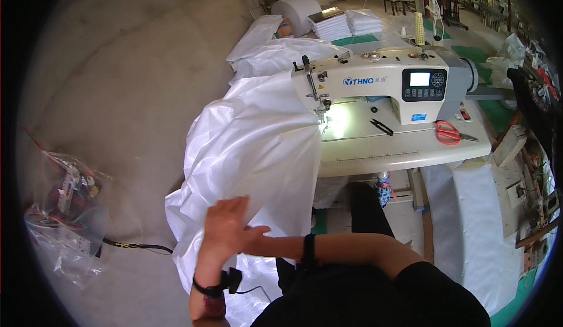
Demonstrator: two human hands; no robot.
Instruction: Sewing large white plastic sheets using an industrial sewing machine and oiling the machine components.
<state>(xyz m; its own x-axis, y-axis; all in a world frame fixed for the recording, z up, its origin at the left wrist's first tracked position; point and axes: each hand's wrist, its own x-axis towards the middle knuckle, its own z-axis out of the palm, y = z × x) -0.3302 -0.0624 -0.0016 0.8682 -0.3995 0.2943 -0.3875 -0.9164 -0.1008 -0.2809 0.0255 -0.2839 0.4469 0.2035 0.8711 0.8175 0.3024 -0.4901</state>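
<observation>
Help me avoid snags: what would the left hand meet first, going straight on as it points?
The left hand would probably meet the white sheet first; whether they touch now is unclear.

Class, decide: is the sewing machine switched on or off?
On: its display is lit, and a bright glow falls on the worktop.

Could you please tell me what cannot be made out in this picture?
All in the head view:
- Left hand and right hand: they overlap and are blurred, so finger positions and any grip are unclear.
- White sheet: its lower part is partly covered by the arms and body.
- Sewing machine: its needle tip is too small, beside bright glare.
</observation>
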